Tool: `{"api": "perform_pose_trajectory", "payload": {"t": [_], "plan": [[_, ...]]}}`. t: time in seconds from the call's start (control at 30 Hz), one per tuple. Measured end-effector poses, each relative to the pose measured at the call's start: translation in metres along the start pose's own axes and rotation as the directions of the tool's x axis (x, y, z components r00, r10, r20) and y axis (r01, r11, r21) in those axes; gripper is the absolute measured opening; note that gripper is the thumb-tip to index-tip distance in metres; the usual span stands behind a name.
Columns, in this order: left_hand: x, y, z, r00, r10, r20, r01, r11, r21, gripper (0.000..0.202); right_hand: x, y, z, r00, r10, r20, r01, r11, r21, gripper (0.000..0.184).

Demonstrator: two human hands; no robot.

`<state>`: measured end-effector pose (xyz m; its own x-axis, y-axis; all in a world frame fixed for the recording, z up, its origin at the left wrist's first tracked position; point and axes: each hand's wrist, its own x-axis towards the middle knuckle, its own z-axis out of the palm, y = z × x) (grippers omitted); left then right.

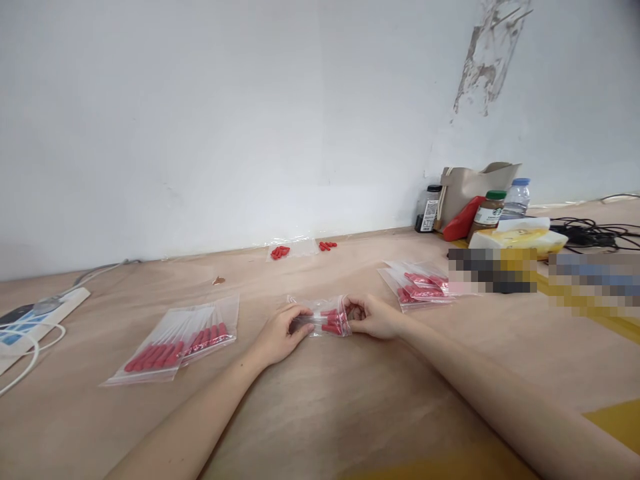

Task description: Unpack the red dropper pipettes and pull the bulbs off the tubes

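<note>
A small clear zip bag (pixel 324 316) with several red capsule-like pieces inside lies on the wooden table (pixel 320 413) in front of me. My left hand (pixel 278 333) pinches its left end, fingers closed on the plastic. My right hand (pixel 373 316) grips its right end, fingers curled round the edge. Both hands rest on the tabletop.
Filled bags of red pieces (pixel 173 343) lie at left, another pile of bags (pixel 417 285) at right. Loose red pieces (pixel 327 246) and a bag (pixel 290 250) sit by the wall. Bottles, a jar (pixel 489 211), a tissue pack (pixel 520 239) and black cables (pixel 595 233) crowd the far right. A power strip (pixel 30 320) lies far left.
</note>
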<state>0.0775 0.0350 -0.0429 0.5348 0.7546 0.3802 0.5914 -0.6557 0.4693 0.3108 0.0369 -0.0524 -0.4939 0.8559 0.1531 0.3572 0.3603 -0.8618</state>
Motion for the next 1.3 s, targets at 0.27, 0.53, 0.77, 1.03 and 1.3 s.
{"api": "perform_pose_trajectory", "payload": {"t": [0.27, 0.53, 0.77, 1.03, 1.3], "plan": [[-0.001, -0.005, 0.0, 0.999, -0.049, 0.0, 0.049, 0.998, -0.03, 0.019, -0.007, -0.01, 0.001, 0.993, -0.072, -0.093, 0.063, 0.994, -0.094, 0.014], [-0.002, -0.011, -0.004, 0.996, -0.092, 0.019, 0.093, 0.995, -0.045, 0.023, -0.015, -0.001, -0.015, 0.99, 0.045, -0.135, -0.034, 0.996, 0.08, 0.018], [-0.002, -0.011, -0.001, 0.997, -0.081, 0.012, 0.081, 0.996, -0.042, 0.021, -0.014, -0.001, -0.002, 0.986, 0.151, -0.072, -0.097, 0.866, 0.49, 0.029], [-0.002, -0.024, -0.012, 0.993, -0.096, 0.064, 0.098, 0.995, -0.034, 0.025, -0.021, -0.021, -0.033, 0.948, 0.222, -0.227, -0.112, 0.903, 0.415, 0.03], [0.0, -0.027, -0.019, 0.979, -0.076, -0.191, 0.117, 0.969, 0.216, 0.026, -0.025, -0.011, -0.055, 0.772, -0.145, -0.62, 0.029, 0.981, -0.192, 0.024]]}}
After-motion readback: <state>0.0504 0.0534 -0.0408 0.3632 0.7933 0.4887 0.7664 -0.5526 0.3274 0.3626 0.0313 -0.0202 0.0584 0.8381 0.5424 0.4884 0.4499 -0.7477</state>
